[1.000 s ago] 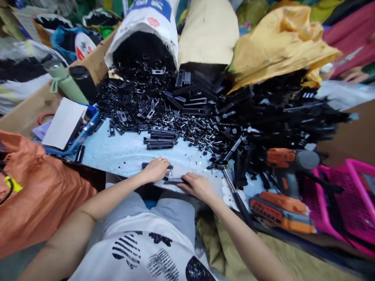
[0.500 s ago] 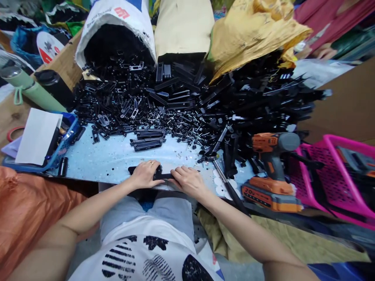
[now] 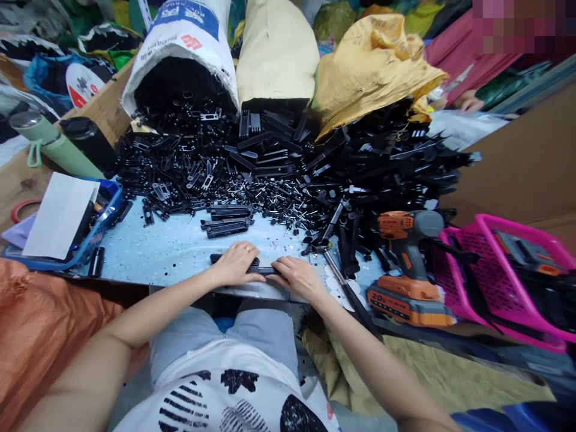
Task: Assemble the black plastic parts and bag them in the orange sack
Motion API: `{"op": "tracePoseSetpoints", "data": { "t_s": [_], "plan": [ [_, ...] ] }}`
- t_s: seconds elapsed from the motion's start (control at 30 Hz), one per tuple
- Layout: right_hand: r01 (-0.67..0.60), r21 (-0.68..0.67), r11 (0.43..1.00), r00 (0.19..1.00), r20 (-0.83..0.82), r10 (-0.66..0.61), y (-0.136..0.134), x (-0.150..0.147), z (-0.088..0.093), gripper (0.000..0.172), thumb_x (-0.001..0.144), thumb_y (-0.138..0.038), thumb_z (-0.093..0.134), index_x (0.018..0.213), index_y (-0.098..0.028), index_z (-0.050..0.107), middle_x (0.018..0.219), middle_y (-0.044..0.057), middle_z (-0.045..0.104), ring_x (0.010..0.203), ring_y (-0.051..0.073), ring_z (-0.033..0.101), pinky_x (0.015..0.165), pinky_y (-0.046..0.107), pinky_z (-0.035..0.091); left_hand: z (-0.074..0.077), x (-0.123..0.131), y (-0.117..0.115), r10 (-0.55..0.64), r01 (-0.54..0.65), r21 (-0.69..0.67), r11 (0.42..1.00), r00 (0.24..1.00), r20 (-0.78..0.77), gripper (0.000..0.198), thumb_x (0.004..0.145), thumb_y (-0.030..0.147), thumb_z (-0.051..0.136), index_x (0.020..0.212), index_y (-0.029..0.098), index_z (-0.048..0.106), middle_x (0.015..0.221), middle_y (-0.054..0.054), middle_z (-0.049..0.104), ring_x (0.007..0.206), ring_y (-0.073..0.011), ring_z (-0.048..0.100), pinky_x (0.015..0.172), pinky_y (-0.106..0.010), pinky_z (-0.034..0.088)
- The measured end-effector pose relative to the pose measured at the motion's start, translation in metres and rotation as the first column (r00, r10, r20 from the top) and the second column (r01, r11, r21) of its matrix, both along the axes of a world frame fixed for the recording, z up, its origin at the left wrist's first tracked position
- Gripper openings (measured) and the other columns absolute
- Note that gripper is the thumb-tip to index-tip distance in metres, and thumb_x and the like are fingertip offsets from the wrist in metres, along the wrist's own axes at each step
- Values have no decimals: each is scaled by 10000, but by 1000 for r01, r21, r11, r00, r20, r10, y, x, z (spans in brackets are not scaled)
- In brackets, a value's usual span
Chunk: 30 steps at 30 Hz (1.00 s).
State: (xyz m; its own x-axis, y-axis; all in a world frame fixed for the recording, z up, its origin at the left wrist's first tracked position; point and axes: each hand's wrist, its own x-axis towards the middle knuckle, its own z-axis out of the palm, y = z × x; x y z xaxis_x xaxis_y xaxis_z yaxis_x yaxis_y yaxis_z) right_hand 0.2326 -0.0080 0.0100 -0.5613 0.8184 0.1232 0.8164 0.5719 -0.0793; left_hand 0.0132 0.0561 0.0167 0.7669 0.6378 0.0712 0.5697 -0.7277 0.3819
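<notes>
While a black bar (image 3: 263, 270) is pinched at the table's (image 3: 171, 249) near edge between left hand (image 3: 236, 264) and right hand (image 3: 297, 277), fitting appears underway, and careful alignment is judged necessary next.

Left hand (image 3: 234, 263) and right hand (image 3: 297, 277) pressed together on a flat black bar (image 3: 265, 270) at the near table edge (image 3: 180, 277), black parts heap (image 3: 288, 162) beyond, orange drill (image 3: 407, 264) right

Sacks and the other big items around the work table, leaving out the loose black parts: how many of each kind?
Open sacks spilling black parts: 3, white, beige, yellow
Bottles: 2, green, black
Cordless drill: 1
Pink basket: 1
Blue tray: 1
Total: 8
</notes>
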Motion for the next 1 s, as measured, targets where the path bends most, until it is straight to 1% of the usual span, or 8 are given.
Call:
{"op": "tracePoseSetpoints", "data": {
  "t_s": [0.13,0.27,0.33,0.43,0.6,0.7,0.83,1.0],
  "plan": [
    [108,-52,993,988,-105,-113,-23,11,-23,339,917,-454,428,1003,-179,607,886,81,630,839,184,572,704,293,420,13,44,80,257,-259,37,965,965,41,309,933,234,354,1195,154,497,1169,-118,548,1105,-226,492,931,-355,403],
    [176,-112,978,969,-153,-192,-33,10,-19,363,907,-467,437,1104,-202,588,971,89,630,884,197,571,756,325,458,13,77,160,448,-447,34,894,888,-107,361,850,90,439,1197,152,520,1214,-145,510,1146,-262,470,924,-365,410],
    [221,-95,971,957,-168,-234,-20,12,-10,370,919,-444,420,1158,-205,568,1034,98,619,929,207,557,797,343,459,8,84,182,455,-460,7,888,876,-157,338,832,77,472,1161,116,541,1188,-162,526,1123,-271,498,920,-366,417],
    [309,-18,951,933,-188,-307,30,22,2,351,933,-387,394,1175,-201,568,1070,104,607,990,225,524,862,362,435,0,85,193,466,-475,-12,880,869,-169,288,832,71,489,1110,62,562,1140,-191,552,1081,-266,540,922,-352,418],
    [542,44,839,836,-128,-533,143,31,8,328,911,-248,404,1187,-157,557,1131,130,577,1016,245,485,813,346,412,3,74,187,512,-520,-18,854,846,-150,231,862,192,529,1035,55,594,1089,-197,585,1020,-252,582,868,-317,440],
    [534,-1,845,842,-81,-533,177,28,9,263,896,-190,407,1021,-133,632,1010,134,618,959,232,521,787,333,401,16,53,171,537,-537,15,843,842,-51,246,895,274,496,1039,96,586,1078,-149,601,1010,-215,579,865,-296,434],
    [520,-6,854,822,-269,-502,158,24,11,232,894,-209,416,957,-147,630,989,114,628,878,195,569,762,309,424,23,-6,116,450,-462,-9,887,859,243,191,867,309,539,902,144,628,881,-66,660,839,-177,604,792,-283,449],
    [364,-172,916,704,-593,-391,80,7,18,154,822,-304,558,871,-173,623,829,55,660,726,161,603,692,283,472,9,-73,28,425,-397,-152,905,846,321,174,871,272,515,838,173,654,800,-31,669,750,-151,609,726,-261,462]
  ]
}}
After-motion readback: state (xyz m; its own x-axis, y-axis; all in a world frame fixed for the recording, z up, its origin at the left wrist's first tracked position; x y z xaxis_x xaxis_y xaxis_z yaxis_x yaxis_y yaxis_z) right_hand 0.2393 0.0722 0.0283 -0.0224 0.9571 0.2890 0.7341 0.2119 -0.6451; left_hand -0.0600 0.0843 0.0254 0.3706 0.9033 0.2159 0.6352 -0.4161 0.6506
